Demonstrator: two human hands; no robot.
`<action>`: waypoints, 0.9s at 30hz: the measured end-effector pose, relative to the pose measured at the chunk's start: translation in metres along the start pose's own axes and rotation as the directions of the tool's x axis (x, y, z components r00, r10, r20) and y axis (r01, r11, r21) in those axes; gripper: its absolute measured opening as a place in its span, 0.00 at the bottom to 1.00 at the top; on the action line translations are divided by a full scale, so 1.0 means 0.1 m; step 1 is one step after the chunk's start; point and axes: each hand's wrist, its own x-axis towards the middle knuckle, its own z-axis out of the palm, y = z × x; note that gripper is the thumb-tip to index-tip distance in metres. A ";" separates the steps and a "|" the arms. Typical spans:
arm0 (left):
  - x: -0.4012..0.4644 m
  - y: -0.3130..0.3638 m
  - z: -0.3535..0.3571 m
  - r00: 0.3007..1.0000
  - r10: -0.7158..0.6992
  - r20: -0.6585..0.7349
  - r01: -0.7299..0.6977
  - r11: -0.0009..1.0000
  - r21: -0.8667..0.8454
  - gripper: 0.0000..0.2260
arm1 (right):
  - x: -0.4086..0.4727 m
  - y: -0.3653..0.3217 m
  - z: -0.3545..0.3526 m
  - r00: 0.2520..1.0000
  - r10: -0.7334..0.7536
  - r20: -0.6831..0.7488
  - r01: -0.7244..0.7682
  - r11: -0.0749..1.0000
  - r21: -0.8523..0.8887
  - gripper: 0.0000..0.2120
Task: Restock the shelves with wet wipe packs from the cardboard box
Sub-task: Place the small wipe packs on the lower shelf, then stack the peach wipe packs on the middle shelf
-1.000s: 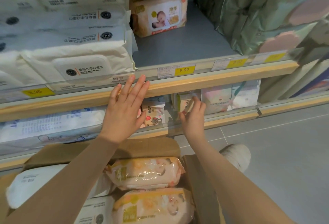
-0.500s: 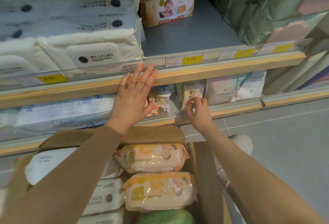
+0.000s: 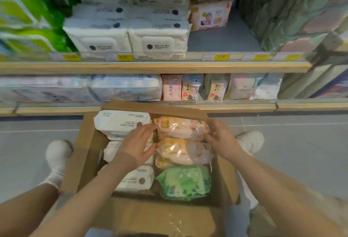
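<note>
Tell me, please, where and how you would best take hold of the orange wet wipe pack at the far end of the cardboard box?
Probably by its two short ends, from above. The orange pack lies flat and crosswise on top of the cardboard box, with the left hand and right hand already at either end; packs crowd its long sides.

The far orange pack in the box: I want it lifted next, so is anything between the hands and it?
Nothing visible. The left hand and right hand flank the orange pack, which lies uncovered atop the cardboard box.
</note>
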 end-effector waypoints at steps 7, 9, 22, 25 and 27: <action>-1.22 -0.13 0.23 0.994 0.004 0.106 0.000 0.999 -0.036 0.23 | -0.70 -0.19 0.39 0.967 -0.117 0.228 0.141 0.986 -0.091 0.20; -1.44 -0.14 0.29 0.986 0.015 0.163 -0.013 1.000 -0.011 0.23 | -0.81 -0.20 0.49 0.956 -0.120 0.268 0.151 0.984 -0.098 0.20; -1.64 -0.33 0.52 0.977 -0.042 0.207 0.003 0.983 0.184 0.28 | -0.80 0.04 0.93 0.873 -0.071 0.482 0.378 0.724 -0.577 0.46; -1.63 -0.32 0.52 0.974 -0.041 0.222 0.003 0.985 0.171 0.32 | -0.81 0.07 1.08 0.895 -0.072 0.441 0.360 0.699 -0.618 0.51; -1.63 -0.33 0.52 0.961 -0.054 0.271 0.017 0.990 0.137 0.37 | -0.80 0.09 1.11 0.907 -0.080 0.413 0.343 0.708 -0.618 0.50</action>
